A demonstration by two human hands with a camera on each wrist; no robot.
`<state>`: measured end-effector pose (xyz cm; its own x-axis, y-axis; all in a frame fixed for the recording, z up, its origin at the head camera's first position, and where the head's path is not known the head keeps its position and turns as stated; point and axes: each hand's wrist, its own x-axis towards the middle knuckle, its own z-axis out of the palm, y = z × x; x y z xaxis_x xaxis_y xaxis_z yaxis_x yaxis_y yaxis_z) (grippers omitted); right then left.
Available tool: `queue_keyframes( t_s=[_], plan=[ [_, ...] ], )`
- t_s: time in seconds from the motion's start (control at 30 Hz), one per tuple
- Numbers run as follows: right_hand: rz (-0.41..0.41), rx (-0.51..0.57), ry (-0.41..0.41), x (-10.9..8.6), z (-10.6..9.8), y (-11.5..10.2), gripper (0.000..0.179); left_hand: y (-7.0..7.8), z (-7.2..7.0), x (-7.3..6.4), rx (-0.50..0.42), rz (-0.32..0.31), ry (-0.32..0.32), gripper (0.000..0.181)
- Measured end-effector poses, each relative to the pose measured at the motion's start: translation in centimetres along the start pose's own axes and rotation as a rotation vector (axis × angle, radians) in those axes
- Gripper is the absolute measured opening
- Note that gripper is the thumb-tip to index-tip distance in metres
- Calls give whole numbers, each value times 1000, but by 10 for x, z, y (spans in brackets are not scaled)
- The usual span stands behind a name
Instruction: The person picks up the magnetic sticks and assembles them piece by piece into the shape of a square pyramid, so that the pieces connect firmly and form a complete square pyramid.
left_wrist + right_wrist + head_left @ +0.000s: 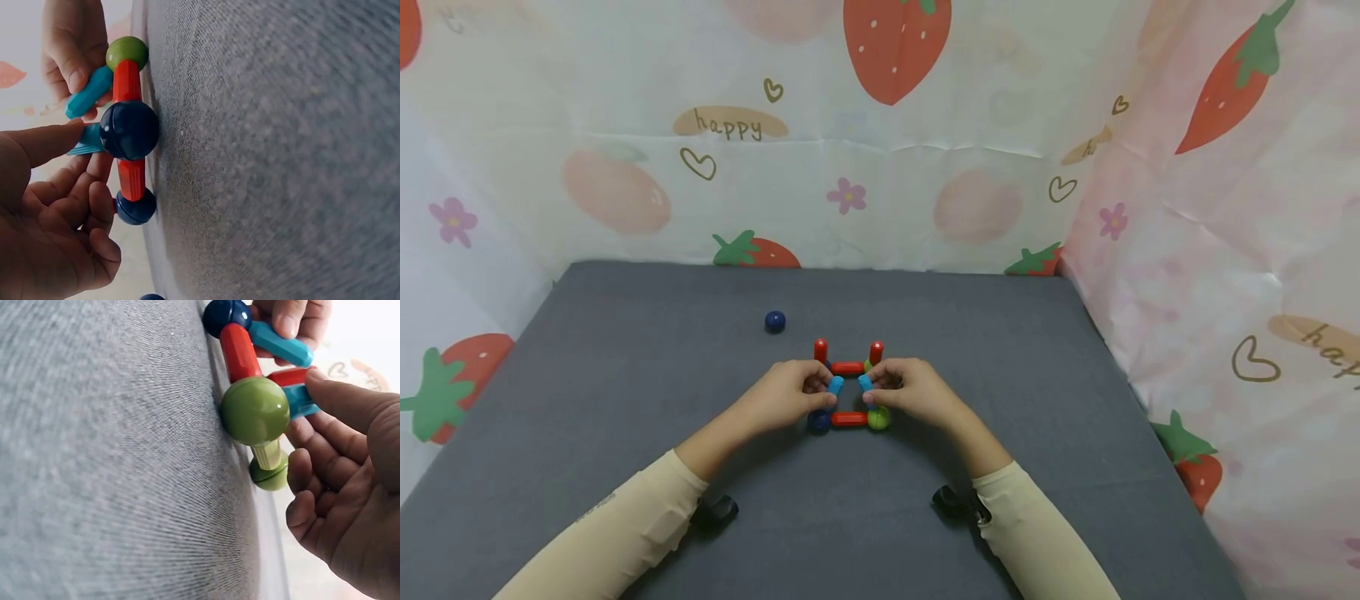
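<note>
On the grey tabletop stands a frame of balls joined by rods. My left hand (784, 392) pinches a light blue rod (836, 386) that rises from the near dark blue ball (819, 422). Opposite it, my right hand (922, 392) pinches another light blue rod (866, 383) at the near green ball (878, 418). A red rod (849, 419) links these two balls. Along the far side lies a red rod (847, 367), and two red rods (821, 350) stand upright at the far corners. In the right wrist view, a pale yellow-green rod (267, 455) joins the green balls.
A loose dark blue ball (775, 322) lies on the grey tabletop (625, 350) behind and left of the frame. Patterned sheets (895, 167) hang behind the table and on both sides. Dark wrist devices (718, 510) sit under the forearms.
</note>
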<state>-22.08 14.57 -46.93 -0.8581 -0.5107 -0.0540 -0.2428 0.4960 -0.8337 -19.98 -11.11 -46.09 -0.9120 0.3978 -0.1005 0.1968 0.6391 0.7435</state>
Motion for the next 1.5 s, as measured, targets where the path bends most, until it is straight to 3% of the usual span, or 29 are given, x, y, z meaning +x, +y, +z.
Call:
queue_keyframes(
  t_s=[1.07,1.5],
  plan=[
    [-8,-5,7,1,7,0,23,1,-1,-1,-37,32,-42,19],
    [-12,-2,-1,2,6,1,24,1,0,0,-34,11,-49,20]
  ],
)
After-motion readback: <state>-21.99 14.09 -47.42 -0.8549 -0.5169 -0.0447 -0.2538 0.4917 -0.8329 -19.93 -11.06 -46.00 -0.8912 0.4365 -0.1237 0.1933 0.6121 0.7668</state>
